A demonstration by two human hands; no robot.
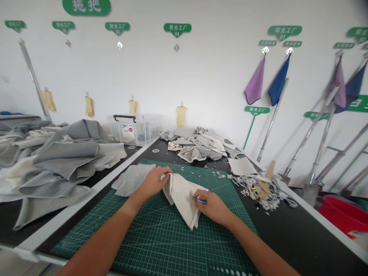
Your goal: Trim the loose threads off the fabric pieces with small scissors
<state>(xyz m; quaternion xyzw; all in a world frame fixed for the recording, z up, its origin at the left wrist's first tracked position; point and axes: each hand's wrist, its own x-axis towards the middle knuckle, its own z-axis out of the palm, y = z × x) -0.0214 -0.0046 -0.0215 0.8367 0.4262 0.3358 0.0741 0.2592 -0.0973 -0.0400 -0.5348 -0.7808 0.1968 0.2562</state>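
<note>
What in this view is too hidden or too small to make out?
- Blue tool in the right hand: head view, mostly covered by the fingers; its kind is unclear.
- Cloth under the left hand: folded, so its inner layers are hidden.
- Green wall signs: lettering too small.
- Red tub: cut off by the table edge.

To my left a heap of grey and cream fabric pieces covers the neighbouring surface. Behind it stands a clear plastic storage box with a black handle. At the far end of my black worktop lies a smaller pile of grey and white cloths. White fabric scraps litter my right. Purple and blue cloths hang on the wall; a red bucket sits below.
</note>
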